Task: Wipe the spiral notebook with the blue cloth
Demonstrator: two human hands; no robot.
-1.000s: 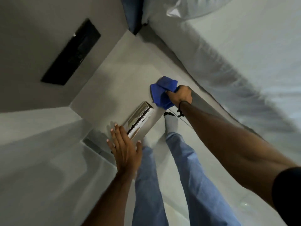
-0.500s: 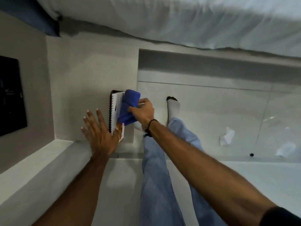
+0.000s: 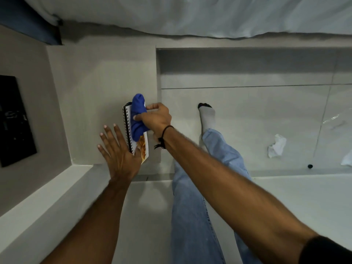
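My right hand (image 3: 157,119) is clenched around the blue cloth (image 3: 138,117) and presses it on the cover of the spiral notebook (image 3: 136,134), which lies on the surface just below my fingers. My left hand (image 3: 119,151), flat and released, steadies its near corner. I judge the wiping has begun; the near part of the cover remains.

Spiral notebook (image 3: 127,119) with black wire binding and white cover printed in orange, laid flat near the right edge of the grey surface (image 3: 99,88), blue cloth (image 3: 138,115) bunched and pressed onto its cover
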